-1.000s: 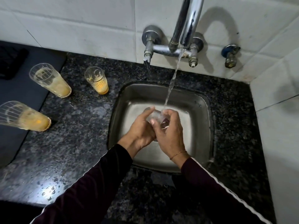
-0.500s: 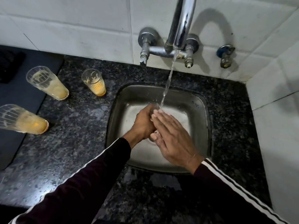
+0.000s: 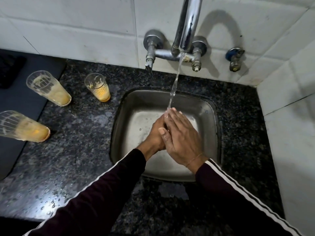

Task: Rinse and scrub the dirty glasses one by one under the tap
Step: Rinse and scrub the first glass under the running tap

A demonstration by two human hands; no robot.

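Observation:
My hands meet over the steel sink [image 3: 211, 120] under a thin stream of water [image 3: 173, 87] from the chrome tap [image 3: 187, 23]. My left hand [image 3: 156, 133] is curled, with the glass it held earlier now hidden between my hands. My right hand [image 3: 183, 138] lies flat over it, fingers straight, and the water lands on its fingertips. Three dirty glasses with orange residue stand on the left: one tall glass [image 3: 51, 89], one small glass [image 3: 98, 87], and one glass at the frame edge [image 3: 22, 126].
The speckled dark granite counter [image 3: 76, 154] surrounds the sink and is wet near its front. A dark mat [image 3: 15, 103] lies at the far left. White tiled walls close off the back and right, and a small valve [image 3: 235, 58] sticks out beside the tap.
My right hand has gone from gripping the glass to lying flat over my left hand, fingers pointing at the stream. The glass, visible earlier, is now covered.

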